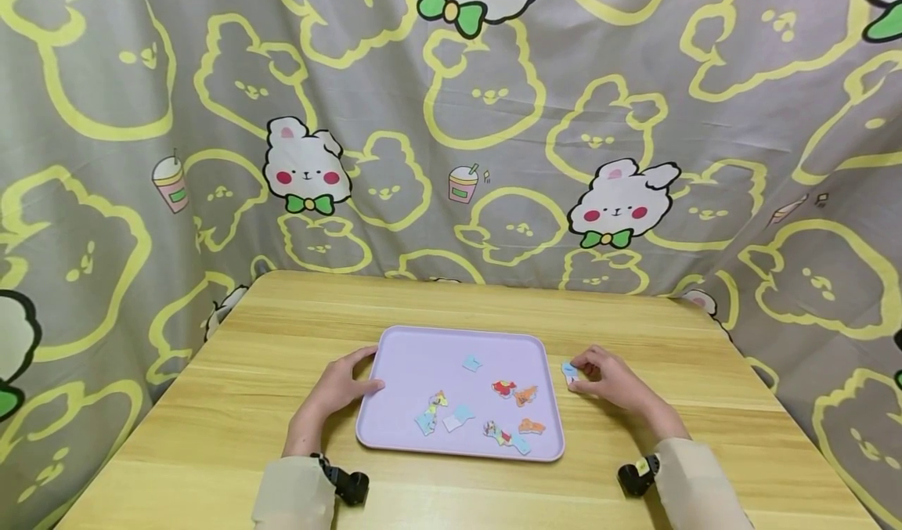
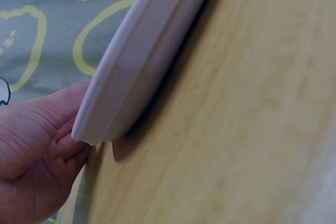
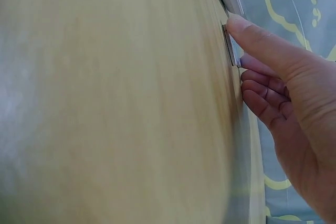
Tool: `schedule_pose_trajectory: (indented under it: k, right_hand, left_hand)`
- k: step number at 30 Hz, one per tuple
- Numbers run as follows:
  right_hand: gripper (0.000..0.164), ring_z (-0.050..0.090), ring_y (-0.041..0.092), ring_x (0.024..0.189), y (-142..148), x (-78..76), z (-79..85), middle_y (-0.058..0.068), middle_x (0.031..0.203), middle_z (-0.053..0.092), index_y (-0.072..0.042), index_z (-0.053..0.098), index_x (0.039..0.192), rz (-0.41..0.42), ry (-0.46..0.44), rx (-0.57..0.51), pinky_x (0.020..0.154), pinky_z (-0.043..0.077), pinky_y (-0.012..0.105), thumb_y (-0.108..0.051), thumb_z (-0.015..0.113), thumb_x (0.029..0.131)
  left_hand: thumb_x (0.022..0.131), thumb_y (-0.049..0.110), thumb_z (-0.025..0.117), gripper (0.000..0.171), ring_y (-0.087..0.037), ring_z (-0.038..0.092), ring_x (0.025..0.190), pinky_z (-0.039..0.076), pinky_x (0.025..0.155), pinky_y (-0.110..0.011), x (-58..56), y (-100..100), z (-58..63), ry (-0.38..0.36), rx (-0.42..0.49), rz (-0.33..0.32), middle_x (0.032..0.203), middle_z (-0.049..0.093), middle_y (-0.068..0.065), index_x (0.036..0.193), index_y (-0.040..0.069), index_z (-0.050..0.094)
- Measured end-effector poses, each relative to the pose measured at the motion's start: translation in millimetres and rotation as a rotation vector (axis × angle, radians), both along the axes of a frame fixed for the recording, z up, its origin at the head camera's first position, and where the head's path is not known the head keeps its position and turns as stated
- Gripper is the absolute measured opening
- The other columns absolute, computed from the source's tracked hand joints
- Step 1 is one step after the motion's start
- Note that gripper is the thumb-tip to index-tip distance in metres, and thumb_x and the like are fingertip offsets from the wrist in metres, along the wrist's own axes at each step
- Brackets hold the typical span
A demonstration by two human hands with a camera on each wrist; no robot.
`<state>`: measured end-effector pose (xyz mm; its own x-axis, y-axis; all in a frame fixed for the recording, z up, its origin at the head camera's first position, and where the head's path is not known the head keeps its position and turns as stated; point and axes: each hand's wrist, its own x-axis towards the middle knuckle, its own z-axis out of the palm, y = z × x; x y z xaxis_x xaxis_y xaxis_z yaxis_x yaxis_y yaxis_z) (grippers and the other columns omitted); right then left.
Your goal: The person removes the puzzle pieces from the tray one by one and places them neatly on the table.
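Observation:
A lilac tray [image 1: 437,350] lies on the table with puzzle pieces scattered in it. My left hand [image 1: 337,389] grips the tray's left edge, thumb over the rim; the tray's side wall [image 2: 131,61] fills the upper part of the left wrist view. Right of the tray, my right hand [image 1: 609,377] pinches a light blue and white puzzle piece [image 1: 568,373] between thumb and fingers. In the right wrist view this piece shows edge-on as a thin strip [image 3: 230,48], close over the tabletop, with the other fingers curled behind it.
Inside the tray are a red piece [image 1: 503,389], orange pieces [image 1: 532,426], a pale blue piece [image 1: 472,363] and several joined multicoloured pieces [image 1: 427,419]. The wooden table [image 1: 282,342] runs back to a patterned curtain [image 1: 395,123].

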<state>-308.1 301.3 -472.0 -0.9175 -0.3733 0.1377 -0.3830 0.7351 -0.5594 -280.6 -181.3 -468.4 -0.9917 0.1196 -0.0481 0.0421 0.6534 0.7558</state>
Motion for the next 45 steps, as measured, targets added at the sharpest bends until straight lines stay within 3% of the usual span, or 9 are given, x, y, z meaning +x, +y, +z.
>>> schedule_pose_trajectory:
  k: [7,14,21,45]
  right_hand:
    - [0.039,0.052,0.009,0.085,1.0,0.5,-1.0,0.002,0.097,0.059,-0.003,0.068,0.112,-0.024,-0.008,-0.012,0.072,0.049,0.020,-0.029,0.077,0.084]
    - [0.040,0.054,0.010,0.087,-2.3,2.1,-0.4,0.002,0.097,0.061,-0.003,0.069,0.112,-0.032,0.050,-0.016,0.076,0.052,0.023,-0.030,0.077,0.084]
    - [0.037,0.054,0.008,0.085,-8.4,3.3,-1.3,0.002,0.094,0.061,-0.004,0.070,0.110,-0.004,0.112,-0.028,0.078,0.053,0.023,-0.026,0.079,0.082]
    - [0.040,0.058,0.018,0.085,-39.0,8.2,3.8,0.005,0.098,0.063,-0.001,0.069,0.111,0.105,0.138,-0.095,0.076,0.055,0.026,-0.022,0.080,0.080]
  left_hand:
    - [0.088,0.020,0.073,0.065,-0.046,0.033,0.142,0.031,0.116,-0.061,-0.6,0.3,-0.6,0.003,0.005,-0.005,0.151,0.042,-0.024,0.146,0.009,0.046]
    - [0.088,0.020,0.073,0.065,-0.046,0.034,0.143,0.031,0.116,-0.061,-1.0,-0.6,-2.0,0.004,-0.002,-0.005,0.151,0.042,-0.024,0.146,0.009,0.046]
    - [0.088,0.020,0.073,0.065,-0.046,0.034,0.143,0.031,0.116,-0.061,-0.5,-0.6,-1.5,0.004,-0.008,-0.003,0.151,0.042,-0.024,0.146,0.009,0.046]
    - [0.089,0.019,0.073,0.064,-0.045,0.033,0.143,0.030,0.117,-0.061,0.5,0.3,-0.1,-0.001,0.001,-0.001,0.151,0.042,-0.023,0.146,0.008,0.046]
